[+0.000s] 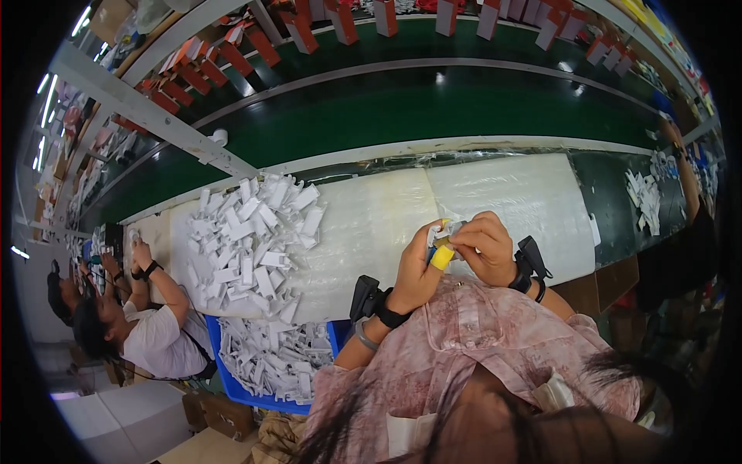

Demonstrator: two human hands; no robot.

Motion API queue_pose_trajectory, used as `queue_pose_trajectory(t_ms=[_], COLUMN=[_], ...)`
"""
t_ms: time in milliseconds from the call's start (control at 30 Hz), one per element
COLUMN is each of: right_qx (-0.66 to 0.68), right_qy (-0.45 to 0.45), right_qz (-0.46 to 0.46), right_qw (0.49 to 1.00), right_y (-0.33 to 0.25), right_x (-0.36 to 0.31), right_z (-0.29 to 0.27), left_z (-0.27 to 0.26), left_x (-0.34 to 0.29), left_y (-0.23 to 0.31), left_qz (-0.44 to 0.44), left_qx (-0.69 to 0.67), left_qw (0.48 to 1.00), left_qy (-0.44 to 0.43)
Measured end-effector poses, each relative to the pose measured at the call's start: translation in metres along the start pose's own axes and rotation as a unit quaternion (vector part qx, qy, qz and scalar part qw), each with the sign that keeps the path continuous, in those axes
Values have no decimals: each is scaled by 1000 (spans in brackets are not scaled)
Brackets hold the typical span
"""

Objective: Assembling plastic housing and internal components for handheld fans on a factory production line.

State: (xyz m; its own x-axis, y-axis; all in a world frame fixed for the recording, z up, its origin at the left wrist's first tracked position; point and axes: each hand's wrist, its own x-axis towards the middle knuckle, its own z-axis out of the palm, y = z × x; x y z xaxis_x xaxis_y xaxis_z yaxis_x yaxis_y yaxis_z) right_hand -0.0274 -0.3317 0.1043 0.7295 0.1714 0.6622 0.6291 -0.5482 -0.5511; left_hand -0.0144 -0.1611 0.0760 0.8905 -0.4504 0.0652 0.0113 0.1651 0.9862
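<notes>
head: left grip (417, 272) and right grip (488, 246) partly hide pale piece (454, 227).

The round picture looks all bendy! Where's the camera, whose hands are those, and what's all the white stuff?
There's no robot here, just a person using two bare hands. The camera sits on that person's head and looks down; its very wide lens makes straight edges bend. The left hand, with a bright yellow wrap on its thumb, and the right hand hold a small whitish item between them. It's mostly hidden, so I can't tell what it is. Under them is a long table covered in pale, shiny sheeting. On its left lies a heap of small, white, angular pieces. More sit in a blue rectangular bin by the table's near edge.
</notes>
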Motion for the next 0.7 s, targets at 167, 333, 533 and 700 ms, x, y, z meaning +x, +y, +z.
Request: queue_pose_trajectory(t_ms=[167, 333, 533, 700], right_qx=[-3, 0, -10, 29], right_qy=[1, -4, -3, -56], right_qz=[-1, 0, -13, 25], right_qw=[1000, 1000, 1000, 998], right_y=[2, 0, -3, 2], right_x=[-1, 1, 1, -6], right_z=[0, 2, 6, 3], left_z=[3, 3, 1, -2], left_x=[0, -2, -6, -4], left_y=[-1, 2, -4, -3], left_qz=[-9, 24, 45, -1], left_qx=[-12, 0, 48, -34], left_qw=[1000, 999, 997, 999], left_qy=[6, 29, 37, 15])
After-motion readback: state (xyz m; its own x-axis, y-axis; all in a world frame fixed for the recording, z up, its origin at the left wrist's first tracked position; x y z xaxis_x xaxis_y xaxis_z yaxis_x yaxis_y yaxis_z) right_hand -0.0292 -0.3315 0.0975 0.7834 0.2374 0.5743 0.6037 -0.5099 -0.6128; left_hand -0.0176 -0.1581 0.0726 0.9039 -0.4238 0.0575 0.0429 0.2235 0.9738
